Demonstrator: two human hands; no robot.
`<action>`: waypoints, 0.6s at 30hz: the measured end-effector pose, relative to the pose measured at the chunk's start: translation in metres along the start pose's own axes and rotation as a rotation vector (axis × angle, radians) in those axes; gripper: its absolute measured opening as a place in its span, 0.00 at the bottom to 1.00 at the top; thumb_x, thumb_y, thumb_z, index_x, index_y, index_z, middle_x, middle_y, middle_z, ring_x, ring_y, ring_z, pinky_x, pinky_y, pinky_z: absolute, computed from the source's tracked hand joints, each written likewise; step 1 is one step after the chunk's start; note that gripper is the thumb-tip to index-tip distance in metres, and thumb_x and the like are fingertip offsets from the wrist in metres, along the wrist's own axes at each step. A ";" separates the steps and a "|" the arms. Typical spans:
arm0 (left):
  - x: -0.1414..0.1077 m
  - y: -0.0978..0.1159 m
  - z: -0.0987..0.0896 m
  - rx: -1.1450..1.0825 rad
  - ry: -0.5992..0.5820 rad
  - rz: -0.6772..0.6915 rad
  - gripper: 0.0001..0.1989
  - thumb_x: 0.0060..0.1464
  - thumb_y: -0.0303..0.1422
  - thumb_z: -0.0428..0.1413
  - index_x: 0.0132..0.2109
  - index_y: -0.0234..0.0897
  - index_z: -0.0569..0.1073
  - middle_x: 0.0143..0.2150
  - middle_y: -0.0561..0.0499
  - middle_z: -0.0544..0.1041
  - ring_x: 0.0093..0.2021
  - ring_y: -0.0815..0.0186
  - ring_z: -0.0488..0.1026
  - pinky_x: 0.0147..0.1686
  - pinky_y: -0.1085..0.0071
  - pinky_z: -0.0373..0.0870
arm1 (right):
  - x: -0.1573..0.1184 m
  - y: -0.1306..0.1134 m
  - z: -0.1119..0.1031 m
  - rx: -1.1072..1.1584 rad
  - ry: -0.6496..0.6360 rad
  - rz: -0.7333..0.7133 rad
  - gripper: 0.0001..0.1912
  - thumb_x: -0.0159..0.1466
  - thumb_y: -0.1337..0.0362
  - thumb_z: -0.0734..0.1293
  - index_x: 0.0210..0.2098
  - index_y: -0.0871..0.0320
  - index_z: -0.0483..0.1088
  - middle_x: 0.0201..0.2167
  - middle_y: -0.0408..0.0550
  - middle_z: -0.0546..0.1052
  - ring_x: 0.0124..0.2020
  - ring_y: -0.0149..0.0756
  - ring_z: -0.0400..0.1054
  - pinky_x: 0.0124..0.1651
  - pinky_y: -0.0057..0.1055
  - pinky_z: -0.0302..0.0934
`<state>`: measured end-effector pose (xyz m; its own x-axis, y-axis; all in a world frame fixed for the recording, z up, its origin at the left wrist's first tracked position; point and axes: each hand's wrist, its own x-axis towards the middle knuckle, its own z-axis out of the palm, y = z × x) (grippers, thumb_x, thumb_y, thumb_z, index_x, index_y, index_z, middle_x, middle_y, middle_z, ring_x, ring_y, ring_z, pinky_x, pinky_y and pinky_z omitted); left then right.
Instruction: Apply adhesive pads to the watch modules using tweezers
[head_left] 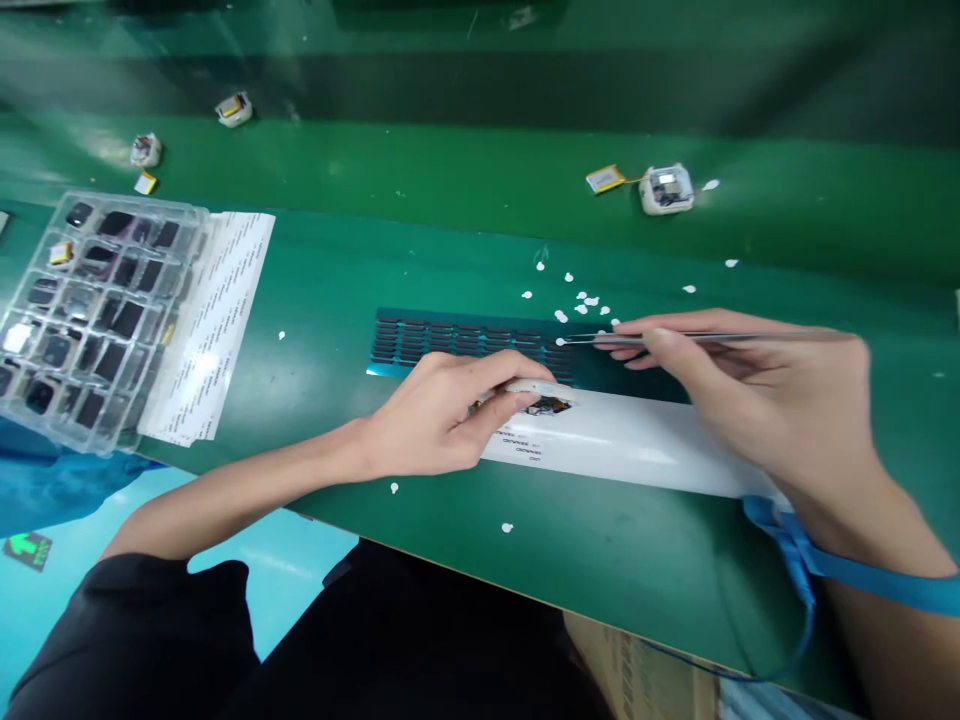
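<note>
My left hand is closed round a small white device housing, tilted so that its dark inner parts show. Metal tweezers are pinched in my right hand. Their tips lie just above the housing, at a small white round sticker; whether they grip it I cannot tell. Below the hands is a dark sheet with rows of thin strips. A white printed sheet lies partly under the housing and my right hand.
Several tabbed white dots lie scattered behind the tweezers. An opened housing with a wired battery sits at the back right. At left, a clear compartment tray holds dark-screened units. A blue wrist strap and its cord cross the front right edge.
</note>
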<state>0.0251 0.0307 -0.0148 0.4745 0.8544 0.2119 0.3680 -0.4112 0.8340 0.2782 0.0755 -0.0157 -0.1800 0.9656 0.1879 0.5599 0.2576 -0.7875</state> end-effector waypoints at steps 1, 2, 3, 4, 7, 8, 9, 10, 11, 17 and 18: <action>0.002 -0.003 0.002 0.109 0.016 0.071 0.12 0.71 0.30 0.51 0.52 0.35 0.78 0.47 0.46 0.85 0.47 0.63 0.83 0.49 0.66 0.76 | 0.001 0.003 0.001 0.002 -0.009 0.005 0.10 0.67 0.56 0.71 0.35 0.52 0.83 0.34 0.46 0.86 0.32 0.36 0.81 0.37 0.33 0.79; 0.004 -0.006 0.003 0.200 0.024 0.125 0.12 0.72 0.30 0.50 0.52 0.35 0.78 0.50 0.45 0.85 0.53 0.60 0.80 0.55 0.62 0.73 | 0.002 0.005 0.002 0.003 -0.020 0.012 0.10 0.67 0.56 0.71 0.35 0.53 0.83 0.35 0.46 0.86 0.33 0.36 0.81 0.37 0.32 0.79; 0.005 -0.009 0.005 0.268 0.019 0.153 0.13 0.72 0.31 0.49 0.54 0.35 0.77 0.52 0.44 0.84 0.59 0.57 0.77 0.59 0.59 0.70 | 0.002 0.007 0.001 0.010 -0.030 0.017 0.10 0.67 0.56 0.71 0.36 0.53 0.84 0.35 0.47 0.86 0.33 0.36 0.81 0.37 0.32 0.78; 0.007 -0.012 0.007 0.314 -0.006 0.158 0.14 0.73 0.31 0.48 0.55 0.35 0.76 0.55 0.43 0.82 0.63 0.56 0.74 0.61 0.58 0.68 | 0.002 0.009 0.000 0.022 -0.043 0.022 0.10 0.67 0.56 0.71 0.36 0.53 0.84 0.35 0.47 0.86 0.34 0.36 0.81 0.37 0.31 0.78; 0.012 -0.020 0.011 0.371 -0.123 0.113 0.16 0.74 0.30 0.45 0.59 0.34 0.73 0.61 0.42 0.79 0.67 0.56 0.70 0.61 0.58 0.66 | 0.002 0.011 -0.003 0.052 -0.080 0.018 0.09 0.67 0.57 0.72 0.38 0.52 0.84 0.37 0.46 0.86 0.35 0.36 0.82 0.38 0.30 0.78; 0.013 -0.022 0.012 0.380 -0.153 0.099 0.16 0.74 0.30 0.44 0.60 0.35 0.73 0.62 0.43 0.79 0.68 0.56 0.69 0.61 0.58 0.65 | 0.001 0.012 -0.004 0.055 -0.092 -0.007 0.08 0.67 0.57 0.72 0.39 0.51 0.84 0.38 0.45 0.86 0.35 0.36 0.82 0.38 0.31 0.78; 0.014 -0.023 0.013 0.388 -0.173 0.091 0.16 0.74 0.29 0.44 0.60 0.36 0.72 0.63 0.44 0.78 0.68 0.56 0.69 0.61 0.58 0.64 | 0.001 0.013 -0.003 0.052 -0.102 -0.056 0.07 0.67 0.58 0.72 0.39 0.50 0.84 0.39 0.44 0.86 0.36 0.36 0.82 0.38 0.32 0.78; 0.014 -0.024 0.013 0.398 -0.182 0.086 0.16 0.74 0.29 0.44 0.60 0.36 0.72 0.63 0.44 0.78 0.68 0.57 0.69 0.61 0.58 0.63 | 0.001 0.013 -0.003 0.046 -0.103 -0.122 0.06 0.68 0.60 0.72 0.40 0.48 0.84 0.39 0.43 0.86 0.37 0.37 0.82 0.39 0.33 0.79; 0.015 -0.025 0.013 0.410 -0.185 0.084 0.16 0.74 0.29 0.44 0.60 0.37 0.72 0.63 0.45 0.78 0.67 0.57 0.69 0.61 0.58 0.63 | 0.001 0.014 -0.002 0.035 -0.100 -0.200 0.06 0.68 0.61 0.71 0.40 0.47 0.84 0.40 0.42 0.86 0.38 0.38 0.82 0.41 0.35 0.79; 0.018 -0.026 0.017 0.481 -0.199 0.093 0.16 0.75 0.30 0.44 0.60 0.37 0.74 0.63 0.45 0.79 0.67 0.56 0.69 0.60 0.57 0.65 | 0.000 -0.002 -0.002 -0.151 0.080 -0.528 0.18 0.67 0.73 0.70 0.48 0.43 0.82 0.42 0.39 0.86 0.36 0.36 0.82 0.37 0.34 0.75; 0.017 -0.025 0.017 0.497 -0.199 0.106 0.16 0.74 0.30 0.45 0.58 0.36 0.75 0.63 0.45 0.79 0.67 0.55 0.69 0.60 0.56 0.65 | -0.001 -0.007 -0.004 -0.179 0.143 -0.525 0.18 0.67 0.73 0.71 0.48 0.44 0.82 0.41 0.40 0.86 0.35 0.35 0.81 0.36 0.33 0.74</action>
<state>0.0373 0.0501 -0.0402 0.6539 0.7435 0.1404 0.6210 -0.6334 0.4617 0.2779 0.0732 -0.0082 -0.3671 0.6984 0.6144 0.5550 0.6945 -0.4578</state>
